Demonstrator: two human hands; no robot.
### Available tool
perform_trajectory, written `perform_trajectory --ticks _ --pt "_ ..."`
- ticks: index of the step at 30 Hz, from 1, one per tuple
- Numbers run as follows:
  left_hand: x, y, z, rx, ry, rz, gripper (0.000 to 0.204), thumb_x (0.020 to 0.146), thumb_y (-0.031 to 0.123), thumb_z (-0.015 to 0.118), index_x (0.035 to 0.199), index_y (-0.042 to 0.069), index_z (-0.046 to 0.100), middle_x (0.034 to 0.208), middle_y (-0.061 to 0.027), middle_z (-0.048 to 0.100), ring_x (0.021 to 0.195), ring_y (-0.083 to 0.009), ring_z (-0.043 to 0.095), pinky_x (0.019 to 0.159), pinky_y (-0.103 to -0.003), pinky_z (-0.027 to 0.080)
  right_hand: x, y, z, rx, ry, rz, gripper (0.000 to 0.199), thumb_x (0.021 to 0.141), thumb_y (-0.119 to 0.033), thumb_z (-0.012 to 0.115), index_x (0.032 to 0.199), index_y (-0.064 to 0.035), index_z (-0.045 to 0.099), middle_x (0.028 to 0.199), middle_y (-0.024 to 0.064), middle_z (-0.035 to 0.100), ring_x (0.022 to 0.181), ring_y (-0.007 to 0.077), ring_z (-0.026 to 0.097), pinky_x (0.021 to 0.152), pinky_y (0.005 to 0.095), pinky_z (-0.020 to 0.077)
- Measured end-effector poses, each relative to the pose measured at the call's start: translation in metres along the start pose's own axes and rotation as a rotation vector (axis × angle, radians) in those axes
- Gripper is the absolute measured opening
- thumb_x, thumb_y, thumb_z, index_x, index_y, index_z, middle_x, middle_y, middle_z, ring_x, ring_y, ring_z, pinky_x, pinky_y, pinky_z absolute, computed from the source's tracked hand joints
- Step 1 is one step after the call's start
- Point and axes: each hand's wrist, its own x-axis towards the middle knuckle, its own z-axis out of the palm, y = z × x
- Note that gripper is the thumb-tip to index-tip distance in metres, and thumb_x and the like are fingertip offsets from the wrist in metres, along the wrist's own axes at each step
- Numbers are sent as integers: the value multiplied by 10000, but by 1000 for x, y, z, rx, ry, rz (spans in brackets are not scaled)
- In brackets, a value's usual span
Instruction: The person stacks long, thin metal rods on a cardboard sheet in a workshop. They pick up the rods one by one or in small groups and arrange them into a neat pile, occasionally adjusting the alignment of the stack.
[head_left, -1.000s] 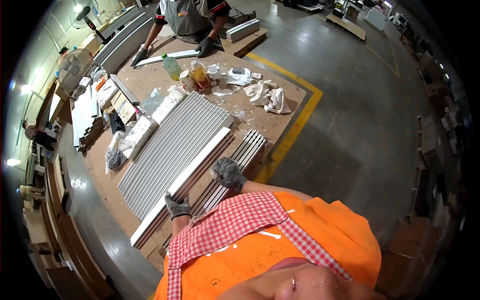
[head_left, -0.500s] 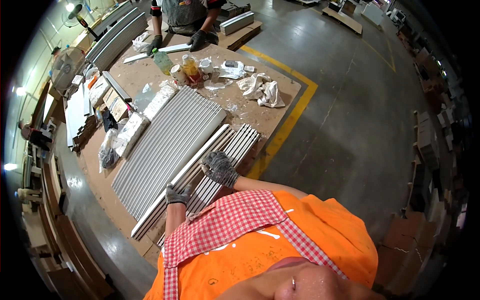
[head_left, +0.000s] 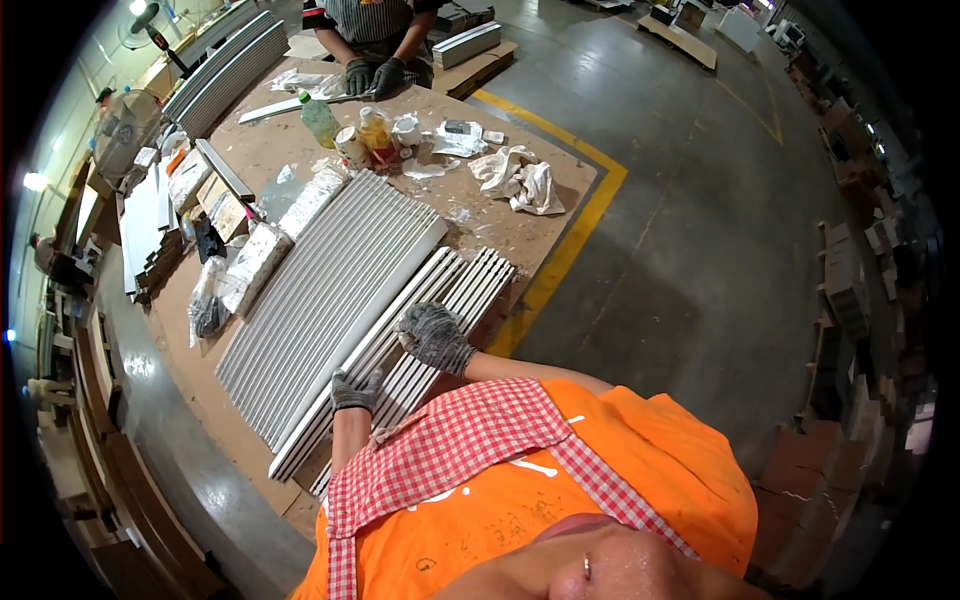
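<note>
Both my hands wear grey knit gloves and work on a small bundle of long white slats (head_left: pixel 310 429) on the table. My left hand (head_left: pixel 357 390) is closed on the bundle toward its near end. Farther up and to the right, my right hand (head_left: pixel 435 338) has its fingers curled against the bundle's side; the fingertips are partly hidden. Beyond the bundle, against it, lies a wide row of white-grey slats (head_left: pixel 330 290) side by side. Another group of slats (head_left: pixel 480 285) with white edges and dark gaps lies partly under my right hand.
The brown table (head_left: pixel 555 165) holds a green bottle (head_left: pixel 319 122), an amber-filled bottle (head_left: pixel 377 136), crumpled white cloth (head_left: pixel 517 180) and a white wrapped block (head_left: pixel 256 268). Across it, a person's gloved hands (head_left: pixel 374 77) rest at a white strip (head_left: pixel 270 112). A fan (head_left: pixel 125 130) stands far left.
The bundle under my hands has turned, now showing several white edges where brownish sides showed, and sits closer to the wide row. The other person's hands have come together.
</note>
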Motion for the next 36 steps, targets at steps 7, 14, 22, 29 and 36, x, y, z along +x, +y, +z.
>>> perform_trajectory --ticks 7,14,22,29,36 --pt "12 15 8 -67 -30 -127 506 1030 379 404 1424 62 439 1475 -198 426 1286 -425 479 954 -609 523 4 -17 -18 -103 -24 14 198 876 -239 626 933 -74 721 899 108 638 911 314 595 858 465 468" --pt "-23 30 13 480 -459 8 521 1042 347 320 1393 -15 448 1439 -223 482 1283 -448 485 1024 -595 452 0 3 7 -124 57 -77 217 880 -289 608 921 -108 721 853 133 660 831 347 607 776 480 483" --pt "-76 55 45 -254 -61 -337 792 961 217 531 1469 -92 8 1455 -370 144 1341 -512 306 1076 -546 434 5 -21 -17 -149 21 -14 226 892 -283 590 931 -92 705 870 117 643 886 317 595 854 459 459" --pt "-85 40 16 568 -116 -132 443 899 261 692 1165 -35 499 990 -246 594 680 -359 664 597 -428 634 4 -15 -10 -154 10 6 214 874 -268 605 938 -90 706 873 119 646 885 320 600 850 461 467" --pt "-82 49 -13 1404 -248 220 268 903 304 710 790 62 710 668 -45 673 478 -118 561 449 -289 455 8 -23 -15 -164 -69 57 313 862 -250 637 1120 -91 712 1187 89 653 1179 282 563 1044 437 411"
